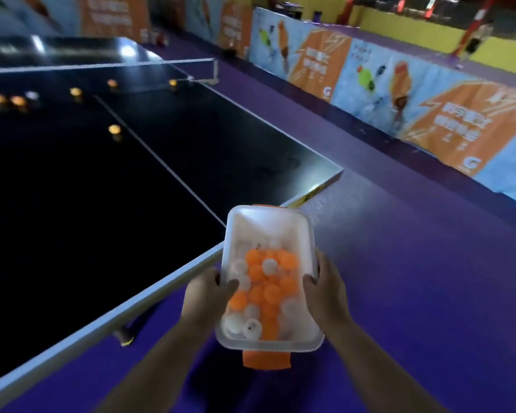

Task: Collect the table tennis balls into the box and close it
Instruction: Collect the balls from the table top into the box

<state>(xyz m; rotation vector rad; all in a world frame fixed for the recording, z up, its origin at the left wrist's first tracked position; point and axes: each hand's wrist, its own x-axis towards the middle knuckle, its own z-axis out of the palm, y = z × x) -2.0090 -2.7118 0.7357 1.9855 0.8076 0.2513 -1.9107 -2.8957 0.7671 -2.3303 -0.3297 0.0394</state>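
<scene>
Gripping the box (268,225) lengthwise away, left hand (204,296), right hand (325,289), lid off

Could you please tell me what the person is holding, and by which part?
The white box of balls: the left hand grips its left rim, the right hand its right rim.

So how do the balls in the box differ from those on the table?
The balls in the box lie heaped and touching, orange and white mixed; the balls on the table lie scattered apart, mostly orange. The first are carried, left hand and right hand gripping the box; the others lie loose. Both are small and round.
</scene>
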